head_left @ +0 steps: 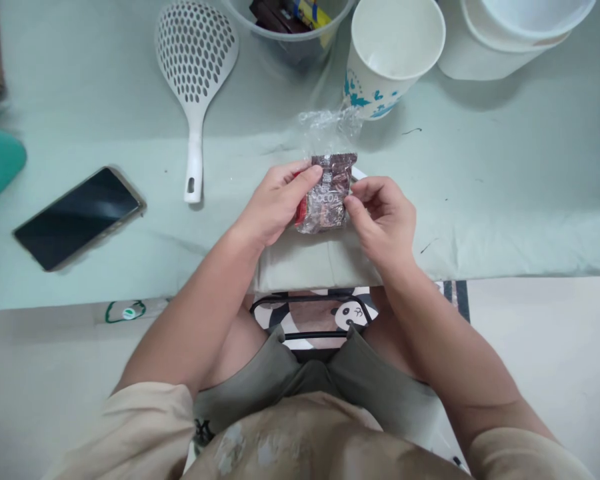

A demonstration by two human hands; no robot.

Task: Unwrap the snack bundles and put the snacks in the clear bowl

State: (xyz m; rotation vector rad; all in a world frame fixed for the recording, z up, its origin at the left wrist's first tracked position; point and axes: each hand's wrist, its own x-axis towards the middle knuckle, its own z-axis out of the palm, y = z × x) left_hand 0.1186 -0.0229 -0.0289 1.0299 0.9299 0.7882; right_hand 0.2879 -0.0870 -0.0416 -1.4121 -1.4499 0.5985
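Between my two hands is a small dark brown packet (333,175) printed "COCOA", wrapped in clear crinkly plastic (330,130) that sticks up beyond its far end. A bit of red shows at the packet's left side. My left hand (283,197) grips the left edge, thumb lying on top. At the right edge, my right hand (385,217) pinches the wrapping between thumb and index finger. Something white, mostly hidden, pokes out behind the packet near my right fingertips. The packet is held above the table near its front edge.
Beyond my hands stand a paper cup (397,40) with blue print, a clear tub (300,33) of wrapped packets and white containers (510,57). A white slotted skimmer (195,100) and a phone (79,218) lie to the left on the pale green tabletop (505,200).
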